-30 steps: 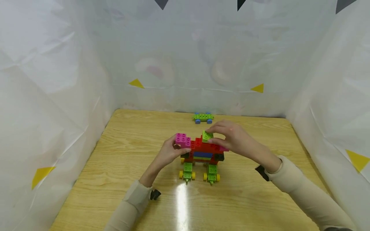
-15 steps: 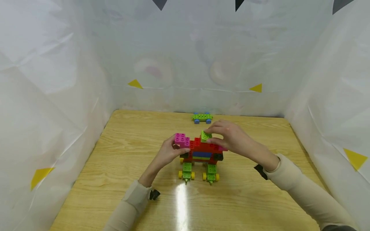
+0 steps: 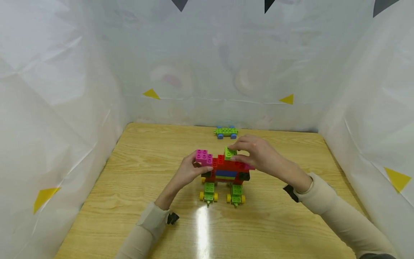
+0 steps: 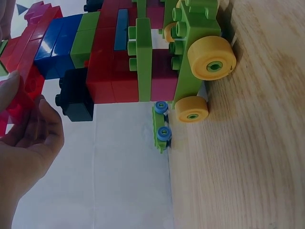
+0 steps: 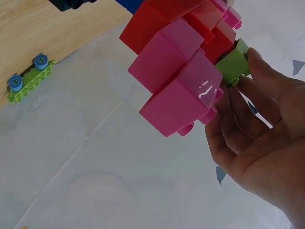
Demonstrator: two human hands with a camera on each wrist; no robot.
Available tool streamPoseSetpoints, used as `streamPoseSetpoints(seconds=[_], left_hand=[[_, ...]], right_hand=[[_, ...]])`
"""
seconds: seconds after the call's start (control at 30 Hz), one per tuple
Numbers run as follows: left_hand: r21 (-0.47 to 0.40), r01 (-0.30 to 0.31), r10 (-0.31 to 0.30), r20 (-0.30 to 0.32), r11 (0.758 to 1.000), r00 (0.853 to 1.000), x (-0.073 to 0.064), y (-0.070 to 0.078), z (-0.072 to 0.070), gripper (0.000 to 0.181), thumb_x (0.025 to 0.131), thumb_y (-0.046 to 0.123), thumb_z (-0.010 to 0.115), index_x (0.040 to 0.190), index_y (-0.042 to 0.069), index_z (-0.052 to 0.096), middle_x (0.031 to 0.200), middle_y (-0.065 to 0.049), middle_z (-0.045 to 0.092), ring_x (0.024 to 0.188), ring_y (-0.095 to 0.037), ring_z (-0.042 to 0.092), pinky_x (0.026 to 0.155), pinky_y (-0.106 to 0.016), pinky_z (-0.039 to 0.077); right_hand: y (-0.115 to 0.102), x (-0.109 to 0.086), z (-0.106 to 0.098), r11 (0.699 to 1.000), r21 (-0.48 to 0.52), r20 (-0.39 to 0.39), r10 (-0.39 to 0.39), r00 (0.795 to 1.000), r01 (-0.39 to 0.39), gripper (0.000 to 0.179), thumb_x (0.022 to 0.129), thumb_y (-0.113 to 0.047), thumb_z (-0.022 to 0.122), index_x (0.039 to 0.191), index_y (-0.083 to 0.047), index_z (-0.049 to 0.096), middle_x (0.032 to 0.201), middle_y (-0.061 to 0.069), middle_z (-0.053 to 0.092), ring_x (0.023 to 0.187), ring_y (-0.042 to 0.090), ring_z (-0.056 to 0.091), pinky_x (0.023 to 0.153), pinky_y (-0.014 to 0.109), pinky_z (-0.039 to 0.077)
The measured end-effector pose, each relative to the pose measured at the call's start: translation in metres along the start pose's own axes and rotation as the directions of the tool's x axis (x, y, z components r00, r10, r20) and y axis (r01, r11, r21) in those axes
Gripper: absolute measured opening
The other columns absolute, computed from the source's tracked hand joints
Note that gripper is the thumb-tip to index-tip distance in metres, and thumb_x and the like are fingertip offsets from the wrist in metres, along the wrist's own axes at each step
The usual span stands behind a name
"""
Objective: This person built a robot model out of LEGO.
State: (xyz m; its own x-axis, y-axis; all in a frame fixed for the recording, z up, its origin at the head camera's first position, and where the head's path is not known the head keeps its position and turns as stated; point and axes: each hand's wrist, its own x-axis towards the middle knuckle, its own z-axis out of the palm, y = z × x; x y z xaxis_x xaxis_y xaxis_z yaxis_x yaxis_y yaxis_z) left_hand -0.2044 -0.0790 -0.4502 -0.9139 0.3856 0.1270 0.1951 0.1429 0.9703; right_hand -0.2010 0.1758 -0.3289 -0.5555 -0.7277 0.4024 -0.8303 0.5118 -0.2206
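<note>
A toy-brick figure with a red body [image 3: 226, 165] stands upright on green wheeled bases [image 3: 209, 187] with yellow wheels. At its left end, my left hand [image 3: 187, 172] grips the pink bricks [image 3: 202, 155], thumb in front. My right hand [image 3: 260, 154] pinches a lime green brick [image 3: 230, 153] on top of the red bricks between thumb and fingers. In the right wrist view the green brick [image 5: 232, 64] sits against the red ones; whether it is fully pressed down I cannot tell. Pink bricks [image 5: 181, 90] stick out at the right end. Black bricks [image 4: 76, 95] jut from the sides.
A small green wheeled base [image 3: 225, 131] with blue wheels stands at the back of the wooden table [image 3: 155, 144]. White sheeting [image 3: 207, 64] with yellow and dark triangles encloses the table at the back and sides.
Both hands keep their places on the figure. The lime green brick sits almost where it was; the head view shifts very slightly.
</note>
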Motion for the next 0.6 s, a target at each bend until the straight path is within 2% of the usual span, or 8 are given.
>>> streamPoseSetpoints(seconds=[0.17, 0.33, 0.43, 0.6], left_hand=[[0.006, 0.002, -0.002, -0.001, 1.0, 1.0, 0.0007, 0.0006, 0.0003, 0.046, 0.085, 0.019, 0.075, 0.125, 0.009, 0.055, 0.112, -0.01, 0.061, 0.094, -0.024, 0.063, 0.077, -0.034, 0.055], [0.004, 0.017, -0.017, -0.003, 1.0, 1.0, 0.0002, 0.0013, 0.0009, 0.047, 0.085, 0.018, 0.075, 0.126, 0.009, 0.055, 0.112, -0.01, 0.061, 0.094, -0.024, 0.064, 0.077, -0.035, 0.055], [-0.001, 0.016, -0.016, 0.0, 1.0, 1.0, -0.0009, 0.0016, 0.0015, 0.047, 0.085, 0.018, 0.075, 0.126, 0.01, 0.054, 0.113, -0.01, 0.061, 0.095, -0.024, 0.064, 0.077, -0.035, 0.055], [-0.005, 0.013, -0.013, 0.006, 1.0, 1.0, -0.0052, 0.0015, 0.0022, 0.046, 0.085, 0.02, 0.076, 0.125, 0.009, 0.055, 0.112, -0.01, 0.061, 0.096, -0.024, 0.063, 0.077, -0.035, 0.055]], right_hand=[[-0.0024, -0.0009, -0.0006, 1.0, -0.007, 0.004, 0.018, 1.0, -0.018, 0.027, 0.078, -0.016, 0.08, 0.102, -0.007, 0.074, 0.094, 0.0, 0.069, 0.082, 0.014, 0.063, 0.068, 0.029, 0.054], [-0.0043, -0.0004, -0.0014, 0.999, -0.037, 0.005, 0.0, 1.0, 0.001, 0.027, 0.077, -0.016, 0.081, 0.102, -0.007, 0.075, 0.093, 0.001, 0.068, 0.079, 0.015, 0.063, 0.065, 0.027, 0.053], [-0.0046, 0.0, -0.0014, 1.0, -0.015, 0.018, 0.006, 1.0, -0.006, 0.027, 0.078, -0.017, 0.08, 0.102, -0.006, 0.075, 0.092, 0.001, 0.067, 0.076, 0.015, 0.062, 0.064, 0.026, 0.052], [-0.0055, -0.0004, -0.0008, 0.997, 0.045, 0.052, 0.059, 0.997, -0.061, 0.029, 0.077, -0.016, 0.081, 0.103, -0.006, 0.076, 0.091, 0.0, 0.067, 0.075, 0.014, 0.06, 0.064, 0.025, 0.052]])
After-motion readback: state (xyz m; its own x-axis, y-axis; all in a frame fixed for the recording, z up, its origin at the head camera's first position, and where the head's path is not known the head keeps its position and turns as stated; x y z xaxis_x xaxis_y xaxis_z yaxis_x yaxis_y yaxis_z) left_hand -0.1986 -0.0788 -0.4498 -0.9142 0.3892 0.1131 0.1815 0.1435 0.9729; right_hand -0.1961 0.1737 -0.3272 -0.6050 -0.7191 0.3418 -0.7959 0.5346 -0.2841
